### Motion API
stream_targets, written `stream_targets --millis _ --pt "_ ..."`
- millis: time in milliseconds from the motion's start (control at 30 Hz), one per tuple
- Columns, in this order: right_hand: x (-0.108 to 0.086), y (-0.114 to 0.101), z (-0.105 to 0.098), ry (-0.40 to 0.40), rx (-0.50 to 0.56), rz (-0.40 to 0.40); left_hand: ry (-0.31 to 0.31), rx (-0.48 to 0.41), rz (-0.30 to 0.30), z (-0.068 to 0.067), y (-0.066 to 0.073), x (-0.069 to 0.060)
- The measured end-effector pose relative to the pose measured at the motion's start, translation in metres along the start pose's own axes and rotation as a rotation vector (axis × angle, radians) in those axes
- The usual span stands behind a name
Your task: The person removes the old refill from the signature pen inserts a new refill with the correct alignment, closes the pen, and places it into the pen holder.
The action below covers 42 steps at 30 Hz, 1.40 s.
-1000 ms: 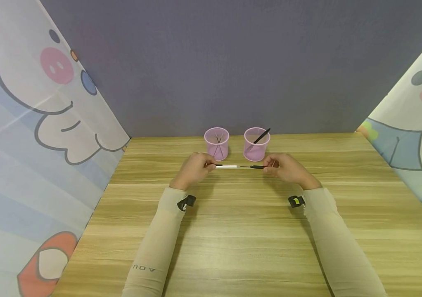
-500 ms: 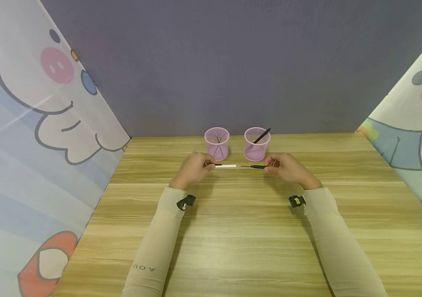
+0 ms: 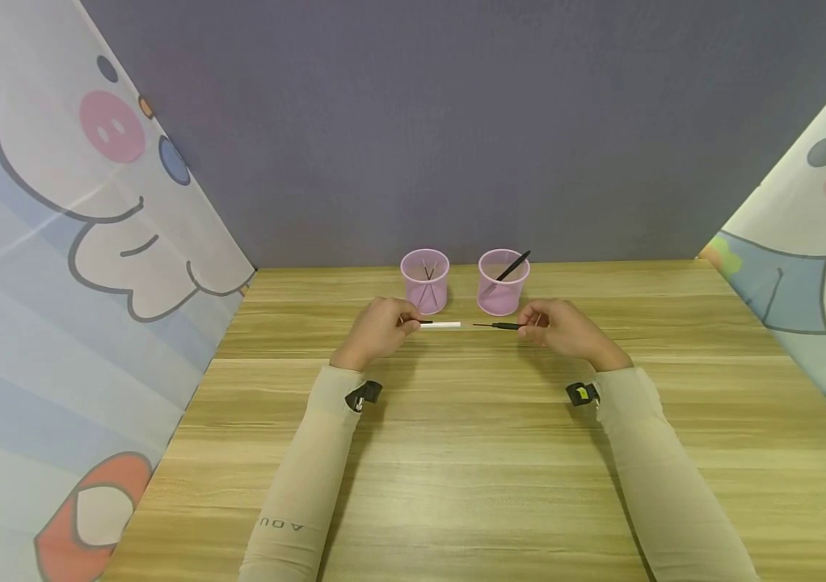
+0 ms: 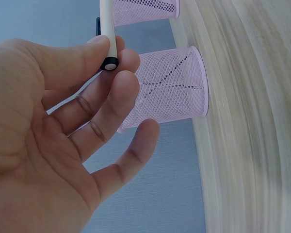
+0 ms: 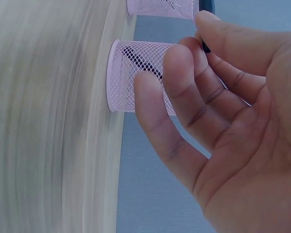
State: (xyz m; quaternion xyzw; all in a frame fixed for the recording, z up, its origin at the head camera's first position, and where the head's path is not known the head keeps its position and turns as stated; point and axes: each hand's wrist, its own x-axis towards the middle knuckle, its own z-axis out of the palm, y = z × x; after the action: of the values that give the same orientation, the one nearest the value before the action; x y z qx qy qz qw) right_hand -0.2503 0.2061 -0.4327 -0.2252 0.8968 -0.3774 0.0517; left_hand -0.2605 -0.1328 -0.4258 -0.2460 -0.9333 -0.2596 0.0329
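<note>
My left hand [image 3: 380, 331] pinches a white pen barrel [image 3: 444, 325] between thumb and fingers. In the left wrist view the barrel [image 4: 108, 26] has a black end and a dark clip beside it. Opposite, my right hand [image 3: 566, 330] pinches a slim black piece [image 3: 504, 326] with a thin dark rod, like a pen refill, pointing left. A narrow gap separates the rod's tip from the barrel's end, the two roughly in line. In the right wrist view the fingers [image 5: 148, 97] mostly hide this piece.
Behind the hands stand two pink mesh cups at the table's back. The left cup [image 3: 414, 293] contains thin dark sticks; the right cup [image 3: 487, 304] holds a black pen [image 3: 513, 266]. A grey panel [image 3: 413, 129] rises behind the wooden table [image 3: 471, 469].
Both hands have drawn slightly apart, the left one leftward and the right one rightward. The gap between barrel and rod tip is a little wider. The cups stand unmoved.
</note>
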Motion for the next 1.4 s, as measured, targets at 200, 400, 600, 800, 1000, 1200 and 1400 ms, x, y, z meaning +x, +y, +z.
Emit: stream_targets --millis 200,400,600,800,1000,1200,1400 --pt "0.0 0.0 0.0 0.003 -0.003 -0.003 -0.007 0.009 -0.004 0.001 -0.001 0.0" --pt "0.0 0.0 0.0 0.004 -0.002 -0.006 -0.029 0.02 -0.031 0.003 -0.001 0.0" --pt "0.002 0.003 0.002 0.014 -0.005 -0.011 -0.05 0.044 -0.034 0.007 -0.002 0.001" --pt "0.002 0.003 0.001 0.01 -0.008 0.001 -0.092 0.081 -0.023 0.014 -0.004 0.002" --pt "0.002 0.003 0.002 0.007 -0.006 0.014 -0.154 0.113 -0.032 0.021 -0.003 0.002" --pt "0.002 0.004 0.002 0.017 -0.022 0.014 -0.194 0.099 -0.034 0.025 -0.002 0.0" --pt "0.003 0.004 0.002 0.022 -0.027 0.007 -0.197 0.095 -0.03 0.026 -0.003 0.0"
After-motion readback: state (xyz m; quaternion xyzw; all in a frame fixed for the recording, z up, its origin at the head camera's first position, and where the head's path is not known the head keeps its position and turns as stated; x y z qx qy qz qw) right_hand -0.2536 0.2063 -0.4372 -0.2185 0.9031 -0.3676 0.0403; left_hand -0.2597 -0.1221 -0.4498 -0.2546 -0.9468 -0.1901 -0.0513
